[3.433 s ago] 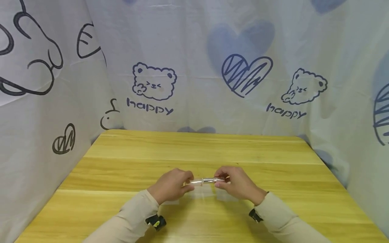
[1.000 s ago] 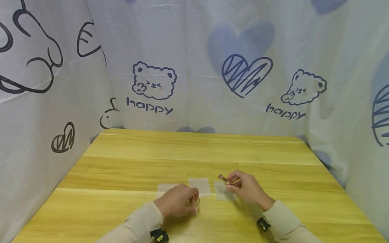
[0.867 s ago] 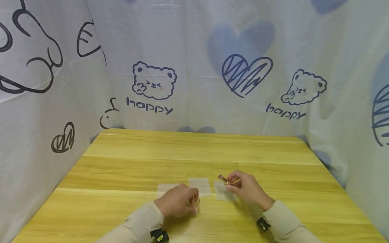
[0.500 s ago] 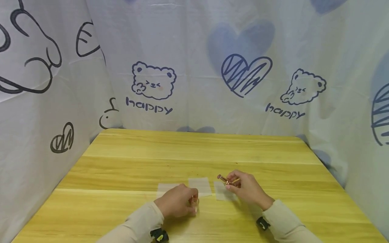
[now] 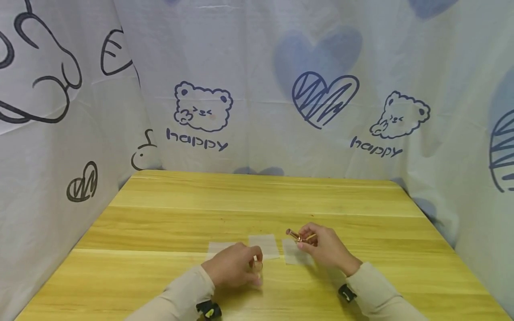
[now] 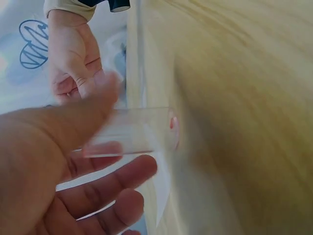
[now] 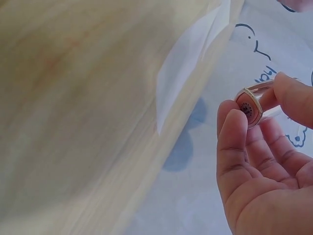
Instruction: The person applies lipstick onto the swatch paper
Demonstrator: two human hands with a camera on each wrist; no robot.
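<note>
My left hand [image 5: 233,265] pinches a clear cylindrical cap [image 5: 258,267] between thumb and fingers, low over the near middle of the table. In the left wrist view this cap [image 6: 142,129] lies sideways and see-through, with the thumb blurred across it. Farther right, my right hand [image 5: 329,247] holds a shiny rose-gold lipstick tube [image 5: 295,235], its uncovered end pointing up and left. The right wrist view shows the base of the lipstick [image 7: 250,107] with a reddish label and dark print. Whether any lipstick colour stands out of the tube is too small to tell.
Three thin whitish paper squares lie on the wooden table [image 5: 168,196]: a middle one [image 5: 263,246], a right one [image 5: 293,255] under the right hand, and a left one [image 5: 218,248] partly behind the left hand. A printed cloth [image 5: 257,53] hangs around the table.
Earlier, cap and tube were joined in a line between both hands. Now they are apart; the left hand has come nearer with the cap. Over the last second the hands barely shift.
</note>
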